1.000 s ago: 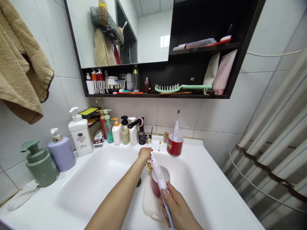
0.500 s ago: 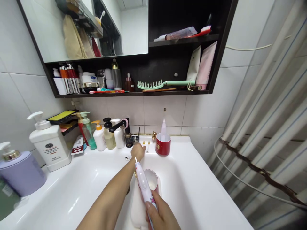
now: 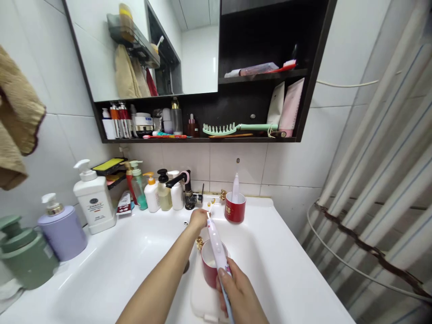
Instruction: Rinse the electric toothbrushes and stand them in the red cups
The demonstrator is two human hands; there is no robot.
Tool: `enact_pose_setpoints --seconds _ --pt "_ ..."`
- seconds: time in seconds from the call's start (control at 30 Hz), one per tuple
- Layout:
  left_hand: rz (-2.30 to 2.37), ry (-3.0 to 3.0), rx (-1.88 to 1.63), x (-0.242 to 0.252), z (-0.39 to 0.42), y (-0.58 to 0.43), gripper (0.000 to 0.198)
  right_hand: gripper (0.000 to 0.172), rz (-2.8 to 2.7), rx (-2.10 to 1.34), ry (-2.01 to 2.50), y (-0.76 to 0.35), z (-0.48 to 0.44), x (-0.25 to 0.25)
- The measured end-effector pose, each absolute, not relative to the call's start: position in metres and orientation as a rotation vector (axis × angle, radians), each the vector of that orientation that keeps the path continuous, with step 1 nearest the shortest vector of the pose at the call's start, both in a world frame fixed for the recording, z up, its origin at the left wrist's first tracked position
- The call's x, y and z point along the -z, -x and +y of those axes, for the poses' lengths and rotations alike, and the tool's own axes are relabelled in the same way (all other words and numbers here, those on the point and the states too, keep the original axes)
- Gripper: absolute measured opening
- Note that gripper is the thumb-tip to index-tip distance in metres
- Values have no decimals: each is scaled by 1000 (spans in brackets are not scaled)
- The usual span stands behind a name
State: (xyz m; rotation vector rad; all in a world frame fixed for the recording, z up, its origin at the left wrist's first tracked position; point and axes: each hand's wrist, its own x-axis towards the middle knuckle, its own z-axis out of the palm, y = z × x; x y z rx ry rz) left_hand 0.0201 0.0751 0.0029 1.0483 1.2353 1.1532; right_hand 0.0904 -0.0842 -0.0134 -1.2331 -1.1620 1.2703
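Note:
My right hand (image 3: 238, 285) is wrapped round a pale electric toothbrush handle (image 3: 218, 245), tilted up with its bare metal shaft at the top. My left hand (image 3: 199, 219) reaches to the sink's back ledge, its fingers closed at a small white brush head (image 3: 211, 209) with a yellow ring; the fingertips are partly hidden by the shaft. Another yellow-ringed head (image 3: 209, 204) lies beside it. Below the handle, a red cup (image 3: 209, 272) with a gold handle and a white inside stands on a white case (image 3: 200, 299) in the basin, partly covered by the toothbrush and my right hand.
A second red cup (image 3: 235, 210) on the ledge holds another pale toothbrush (image 3: 235, 186). The black faucet (image 3: 188, 189) stands left of it, with several pump bottles (image 3: 151, 195) along the rim. A dark shelf cabinet (image 3: 243, 103) hangs above. Pipes (image 3: 374, 180) run at the right.
The view has shifted, showing more of the left side. My left hand has closed at one brush head, which has shifted and tilted. My right hand still holds the handle.

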Motion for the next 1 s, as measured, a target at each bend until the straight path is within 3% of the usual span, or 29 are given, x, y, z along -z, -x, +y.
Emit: enact_pose_setpoints --seconds 0.07,0.3,1.0 --pt "1157 -963 -1144 -7 53 0 8 42 -1174 -1308 1189 -89 -87 12" --pt "873 -445 -1194 -15 4 23 9 46 -1178 -1466 1218 -82 -103 32" --pt "843 -539 -1256 -16 6 21 15 46 -1189 -1489 1226 -80 -94 43"
